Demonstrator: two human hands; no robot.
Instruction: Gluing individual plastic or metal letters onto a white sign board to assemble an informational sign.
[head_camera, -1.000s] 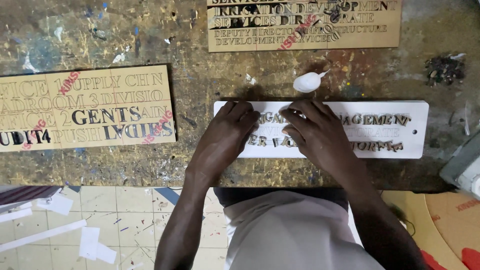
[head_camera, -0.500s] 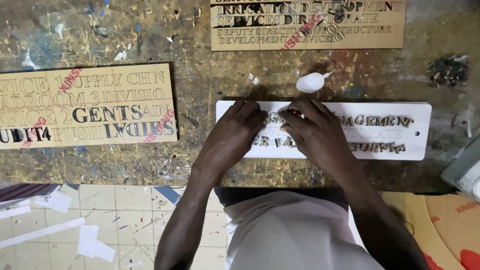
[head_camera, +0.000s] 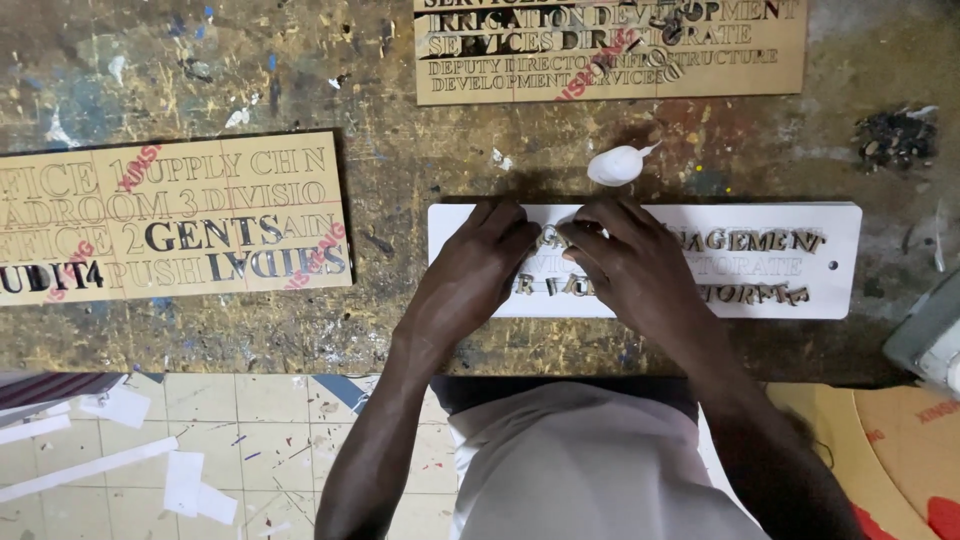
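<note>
At frame centre, left hand (head_camera: 470, 275) lies flat, open, steadying the white sign (head_camera: 830, 265); right hand (head_camera: 630, 265) pinches a small letter (head_camera: 553, 240) into place.

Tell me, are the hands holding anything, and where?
Both hands rest on the white sign board. The left hand lies flat on it. The right hand pinches at a small cut-out letter with its fingertips, but the letter itself is hidden.

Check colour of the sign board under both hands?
White board, with tan cut-out letters; head view.
</note>
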